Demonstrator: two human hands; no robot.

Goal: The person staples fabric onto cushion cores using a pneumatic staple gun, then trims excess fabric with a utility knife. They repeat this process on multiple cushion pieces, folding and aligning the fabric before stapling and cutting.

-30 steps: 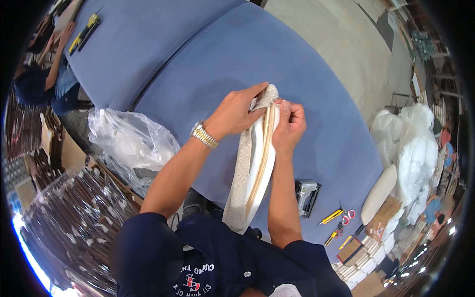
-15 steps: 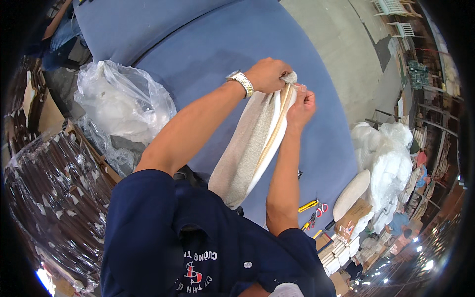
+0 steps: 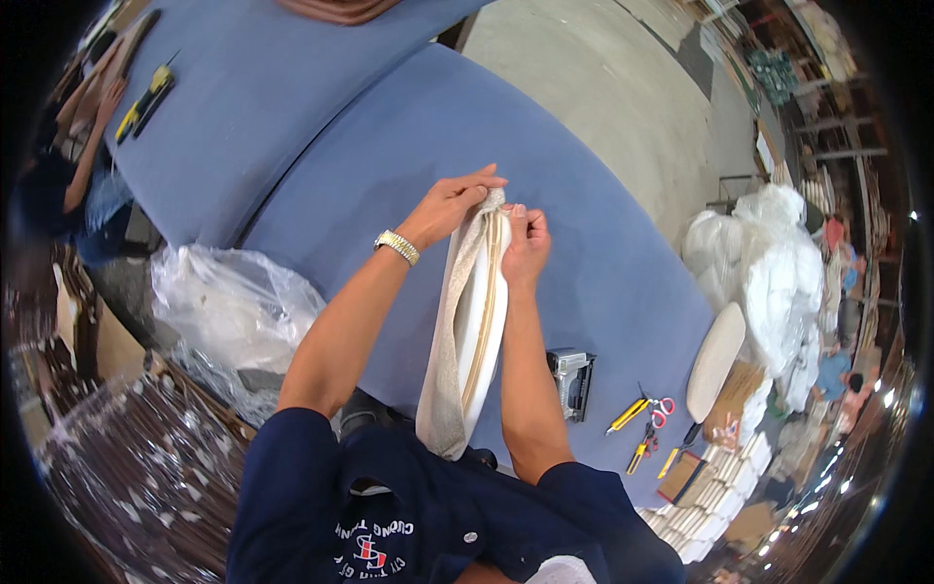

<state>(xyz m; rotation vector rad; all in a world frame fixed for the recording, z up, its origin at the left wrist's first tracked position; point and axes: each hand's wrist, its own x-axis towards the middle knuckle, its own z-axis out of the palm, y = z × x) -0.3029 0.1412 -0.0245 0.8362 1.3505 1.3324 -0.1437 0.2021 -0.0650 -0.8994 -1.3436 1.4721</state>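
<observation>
A long curved padded panel stands on edge in front of me, with a tan wood strip between white foam layers. Beige fabric covers its left side and is gathered at the far tip. My left hand, with a metal watch on the wrist, pinches the fabric at that tip, its index finger stretched over it. Just to the right, my right hand is closed, thumb and fingers pinching the fabric edge by the tip. The panel's near end reaches my shirt.
The blue table carries a staple gun, scissors, yellow cutters and a finished beige pad. Clear plastic bags lie left, white wrapped bundles right. Another person's arm is at the far left.
My hands and the panel have shifted left and nearer in view, and the panel stands more upright, showing more of its wood edge. The staple gun has come into full view.
</observation>
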